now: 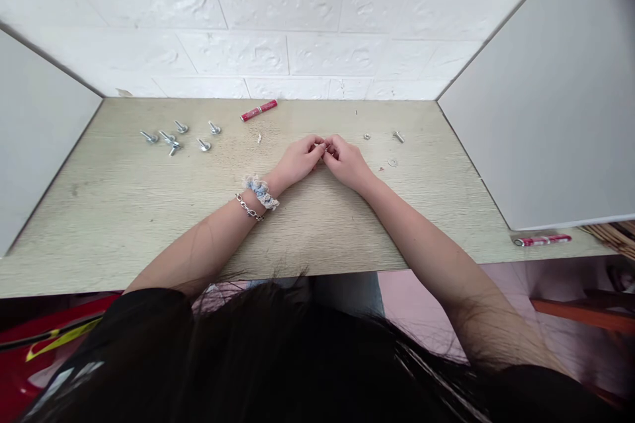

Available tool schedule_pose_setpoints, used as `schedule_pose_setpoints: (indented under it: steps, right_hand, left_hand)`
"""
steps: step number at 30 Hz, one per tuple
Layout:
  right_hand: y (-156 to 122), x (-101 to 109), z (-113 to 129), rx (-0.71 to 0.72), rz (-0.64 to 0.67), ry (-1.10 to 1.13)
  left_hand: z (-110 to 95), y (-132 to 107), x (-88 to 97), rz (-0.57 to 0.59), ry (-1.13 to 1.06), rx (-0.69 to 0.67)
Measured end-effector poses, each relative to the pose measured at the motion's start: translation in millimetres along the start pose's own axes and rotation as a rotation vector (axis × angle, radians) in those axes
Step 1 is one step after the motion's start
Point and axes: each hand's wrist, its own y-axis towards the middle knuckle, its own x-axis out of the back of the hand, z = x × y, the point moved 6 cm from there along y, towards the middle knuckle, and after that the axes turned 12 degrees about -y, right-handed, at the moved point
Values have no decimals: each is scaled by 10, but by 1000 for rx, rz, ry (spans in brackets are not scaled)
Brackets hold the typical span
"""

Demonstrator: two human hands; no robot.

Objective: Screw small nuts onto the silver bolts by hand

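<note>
Mostly hidden by fingertips, a small piece (pixel 327 148) shows only as a thin, pale sliver, too slight to tell its form, near the tabletop's middle, where the left hand (pixel 301 160) and right hand (pixel 343 160) meet. Both grips are pinched together on it, fingertips touching or nearly so. Taking the hands as the clock's centre, a shiny nut (pixel 367 137) lies near at 3 o'clock, with a short silver bolt (pixel 399 137) farther along and a thin ring (pixel 392 162) just below that line. Toward 9 o'clock sit a white scrap (pixel 259 138) and, well apart, a loose group of silver bolts with washers (pixel 166 137); a red cylinder (pixel 258 110) lies aslant at 10, near the back edge. Another red cylinder (pixel 543 240) rests at 4, close to the front edge. The tabletop (pixel 307 231) ends at the white brick-patterned wall (pixel 317 53) at 12 and drops off at 6, beyond the forearms. Pale panels (pixel 34 132) (pixel 546 99) bound it at 9 and 3, while elbow room opens widest around 8 and, more narrowly, around 4.
</note>
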Motion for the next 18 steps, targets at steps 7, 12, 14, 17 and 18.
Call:
schedule_pose_setpoints:
  steps: [7, 12, 14, 17, 18]
  right_hand:
    - [-1, -1, -7, -7, 5, -13]
    - [0, -7, -8, -10, 13, -20]
    - [2, -9, -10, -8, 13, -21]
    - [5, -9, -9, -9, 14, -22]
    - [5, -8, -7, -8, 13, -22]
  left_hand:
    - [-16, -18, 1, -7, 30, -12]
    - [-18, -13, -2, -7, 24, -24]
    - [-17, -10, -5, -3, 21, -25]
    - [-19, -9, -7, -2, 12, -26]
    - [-21, -10, -6, -3, 7, -27]
